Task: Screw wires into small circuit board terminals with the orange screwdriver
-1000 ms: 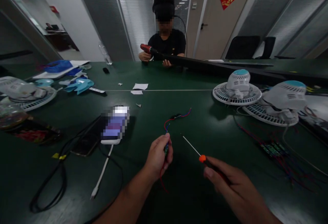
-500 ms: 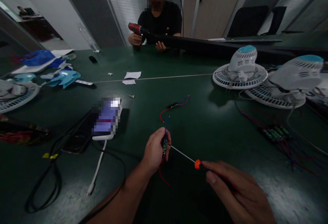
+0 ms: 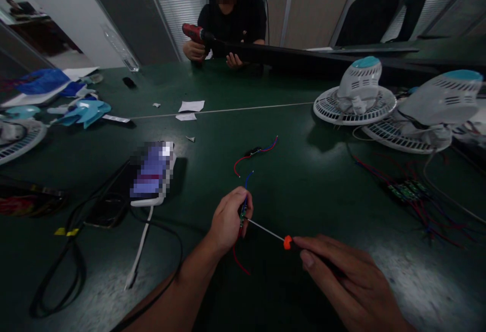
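Note:
Between the thumb and fingers of my left hand (image 3: 229, 216) is a small green circuit board (image 3: 242, 215), with a blue wire rising from its top and a red wire hanging below. My right hand (image 3: 347, 274) grips a screwdriver (image 3: 268, 231) by its dark handle with an orange collar. Its thin metal shaft points left, and the tip meets the board's edge or lies right beside it. A second small circuit board (image 3: 253, 151) with red and blue wires lies on the table just beyond my left hand.
Several wired boards (image 3: 408, 189) lie at right, below two fan heads (image 3: 355, 94). Left are a phone (image 3: 152, 172), black cables (image 3: 78, 266) and light-blue fan blades (image 3: 87, 113). Across the table a person (image 3: 233, 23) holds a red power drill (image 3: 193, 32) against a long black bar (image 3: 304, 61).
The screwdriver and my right hand have shifted slightly left, bringing the tip closer against the board. The whole view has moved a little; both holds stay the same.

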`<control>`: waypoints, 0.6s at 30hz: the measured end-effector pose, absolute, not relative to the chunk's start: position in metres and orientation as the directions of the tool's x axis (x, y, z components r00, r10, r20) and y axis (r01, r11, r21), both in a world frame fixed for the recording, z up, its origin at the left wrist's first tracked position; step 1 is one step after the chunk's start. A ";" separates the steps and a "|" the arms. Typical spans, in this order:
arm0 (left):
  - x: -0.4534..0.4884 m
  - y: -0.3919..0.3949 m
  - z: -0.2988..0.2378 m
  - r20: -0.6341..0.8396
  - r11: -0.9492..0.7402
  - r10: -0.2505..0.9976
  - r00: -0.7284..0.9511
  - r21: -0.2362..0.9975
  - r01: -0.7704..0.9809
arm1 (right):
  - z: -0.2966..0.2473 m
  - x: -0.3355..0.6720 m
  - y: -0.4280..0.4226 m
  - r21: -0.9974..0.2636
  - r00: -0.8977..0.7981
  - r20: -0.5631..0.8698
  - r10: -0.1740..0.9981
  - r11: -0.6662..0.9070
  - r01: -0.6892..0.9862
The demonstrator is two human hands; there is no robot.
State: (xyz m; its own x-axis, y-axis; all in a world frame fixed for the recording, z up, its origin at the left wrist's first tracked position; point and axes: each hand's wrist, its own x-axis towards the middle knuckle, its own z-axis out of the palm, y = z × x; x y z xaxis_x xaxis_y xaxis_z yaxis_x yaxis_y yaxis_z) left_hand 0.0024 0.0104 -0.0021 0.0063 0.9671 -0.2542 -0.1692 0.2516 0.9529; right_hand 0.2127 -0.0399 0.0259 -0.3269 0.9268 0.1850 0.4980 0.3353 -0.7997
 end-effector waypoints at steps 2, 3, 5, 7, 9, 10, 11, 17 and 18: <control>0.003 0.010 0.000 -0.249 0.248 0.968 0.013 0.957 -0.152 | 0.030 0.214 -0.037 -0.826 -0.318 0.125 0.940 0.276 0.492; 0.003 0.009 0.001 -0.247 0.248 0.969 0.023 0.959 -0.139 | 0.033 0.215 -0.035 -0.848 -0.307 0.061 0.950 0.212 0.487; 0.003 0.008 0.004 -0.237 0.242 0.970 0.055 0.965 -0.101 | 0.038 0.217 -0.030 -0.892 -0.284 -0.139 0.949 0.005 0.452; 0.002 0.007 0.006 -0.222 0.228 0.971 0.089 0.972 -0.057 | 0.042 0.218 -0.026 -0.893 -0.277 -0.384 0.881 -0.278 0.354; 0.000 0.007 0.006 -0.213 0.217 0.971 0.111 0.976 -0.022 | 0.043 0.217 -0.023 -0.810 -0.278 -0.587 0.761 -0.541 0.228; -0.002 0.007 0.006 -0.215 0.219 0.969 0.122 0.976 -0.012 | 0.043 0.215 -0.022 -0.754 -0.269 -0.656 0.705 -0.632 0.180; -0.002 0.007 0.006 -0.222 0.225 0.966 0.133 0.974 -0.006 | 0.042 0.214 -0.021 -0.703 -0.262 -0.706 0.658 -0.696 0.147; -0.002 0.008 0.004 -0.247 0.245 0.958 0.145 0.969 0.031 | 0.036 0.211 -0.021 -0.723 -0.378 -0.681 0.627 -0.659 0.208; -0.002 0.008 0.003 -0.243 0.239 0.961 0.134 0.970 0.040 | 0.037 0.212 -0.021 -0.771 -0.394 -0.634 0.666 -0.581 0.260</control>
